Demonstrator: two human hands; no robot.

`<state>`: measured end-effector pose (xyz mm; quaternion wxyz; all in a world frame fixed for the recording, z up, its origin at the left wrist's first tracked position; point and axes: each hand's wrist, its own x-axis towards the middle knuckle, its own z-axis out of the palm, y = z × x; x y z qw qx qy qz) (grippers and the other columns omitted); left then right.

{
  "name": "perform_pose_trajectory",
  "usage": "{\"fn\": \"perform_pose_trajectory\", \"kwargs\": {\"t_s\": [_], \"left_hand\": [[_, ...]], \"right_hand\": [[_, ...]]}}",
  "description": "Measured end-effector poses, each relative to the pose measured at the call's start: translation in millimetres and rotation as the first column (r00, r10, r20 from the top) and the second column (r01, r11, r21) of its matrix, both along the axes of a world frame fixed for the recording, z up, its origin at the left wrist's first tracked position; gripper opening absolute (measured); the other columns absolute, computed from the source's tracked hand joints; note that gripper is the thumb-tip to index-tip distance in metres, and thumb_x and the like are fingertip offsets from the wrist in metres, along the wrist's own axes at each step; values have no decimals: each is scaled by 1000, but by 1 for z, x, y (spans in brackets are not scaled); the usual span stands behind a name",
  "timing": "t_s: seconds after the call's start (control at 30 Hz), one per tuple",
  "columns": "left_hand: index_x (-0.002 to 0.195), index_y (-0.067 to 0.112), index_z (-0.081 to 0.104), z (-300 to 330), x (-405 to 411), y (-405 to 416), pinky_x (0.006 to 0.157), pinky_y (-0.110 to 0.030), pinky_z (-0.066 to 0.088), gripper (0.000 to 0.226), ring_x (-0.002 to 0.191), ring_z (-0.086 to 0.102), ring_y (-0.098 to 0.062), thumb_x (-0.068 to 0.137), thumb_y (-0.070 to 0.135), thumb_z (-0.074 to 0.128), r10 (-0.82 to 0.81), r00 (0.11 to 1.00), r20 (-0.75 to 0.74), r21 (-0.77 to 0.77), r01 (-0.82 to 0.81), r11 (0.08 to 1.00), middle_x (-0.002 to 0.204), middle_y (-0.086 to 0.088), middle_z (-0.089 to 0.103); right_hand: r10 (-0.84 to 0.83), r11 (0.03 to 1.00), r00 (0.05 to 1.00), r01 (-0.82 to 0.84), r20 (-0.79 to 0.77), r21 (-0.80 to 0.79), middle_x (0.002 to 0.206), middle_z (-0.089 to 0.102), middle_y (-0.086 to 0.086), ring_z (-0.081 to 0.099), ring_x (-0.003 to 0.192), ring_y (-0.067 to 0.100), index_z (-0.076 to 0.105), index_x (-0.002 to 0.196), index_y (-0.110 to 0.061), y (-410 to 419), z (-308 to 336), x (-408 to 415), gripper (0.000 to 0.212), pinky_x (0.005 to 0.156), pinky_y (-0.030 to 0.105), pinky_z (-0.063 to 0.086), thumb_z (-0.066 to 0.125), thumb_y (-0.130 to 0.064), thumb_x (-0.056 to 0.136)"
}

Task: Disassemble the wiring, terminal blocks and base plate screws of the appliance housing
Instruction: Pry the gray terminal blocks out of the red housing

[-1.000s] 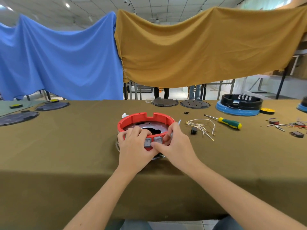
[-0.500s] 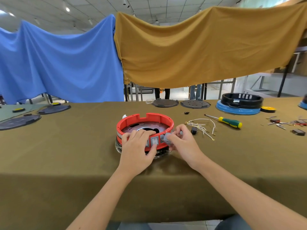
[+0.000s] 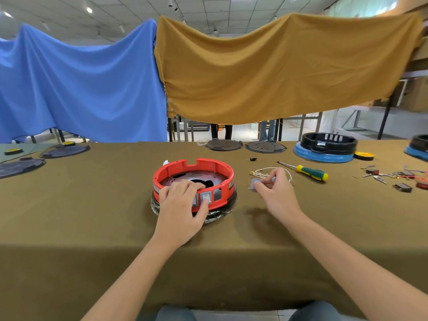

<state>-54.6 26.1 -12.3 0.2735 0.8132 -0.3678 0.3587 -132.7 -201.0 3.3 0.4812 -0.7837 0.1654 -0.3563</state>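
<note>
1. Your left hand [image 3: 183, 205] grips the front rim of the red housing [image 3: 194, 179], mid-desk [image 3: 92, 205].
2. Your right hand [image 3: 275, 193] pinches a grey switch [image 3: 255, 183] just right of the housing.

1. The left hand [image 3: 181, 208] covered the near-left wall of the red housing [image 3: 194, 169], hiding most of one grey switch [image 3: 195, 200].
2. The right hand [image 3: 276, 193] hid much of the small grey part [image 3: 254, 183] it pinched and part of the loose wires [image 3: 259, 173].
3. The black-and-blue housing [image 3: 418, 147] was cut off by the right edge.
4. The small parts [image 3: 393, 179] at far right were too small to identify.
</note>
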Motion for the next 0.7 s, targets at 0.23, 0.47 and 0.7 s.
{"fn": "perform_pose_trajectory", "kwargs": {"t_s": [0.23, 0.47, 0.7], "left_hand": [[109, 24, 63, 0, 2, 2, 93, -26, 23, 27, 100, 51, -10, 88, 37, 53, -16, 1000, -18, 15, 16, 1000, 104, 12, 58], [117, 27, 60, 1, -1, 2, 102, -31, 22, 36, 114, 45, -10, 85, 42, 55, 12, 999, -49, -69, -15, 997, 117, 11, 53], [102, 32, 61, 13, 10, 10, 111, -44, 17, 32, 110, 46, -11, 87, 57, 49, 66, 969, -238, 49, -56, 997, 102, 15, 55]], "right_hand": [[-225, 969, 967, 209, -116, -133, 82, 57, 2, 52, 77, 25, 42, 94, -14, -28, -10, 5, 24, 61, 36, 38, 53, -33, 102], [-123, 992, 992, 123, 39, -11, 88, 70, -6, 62, 78, 9, 53, 108, -20, -24, -11, 0, 24, 66, 26, 45, 37, -37, 108], [5, 998, 991, 4, 136, -64, 71, 64, -3, 54, 62, 3, 67, 105, -20, -19, -12, -6, 40, 64, 30, 46, 36, -46, 104]]}}
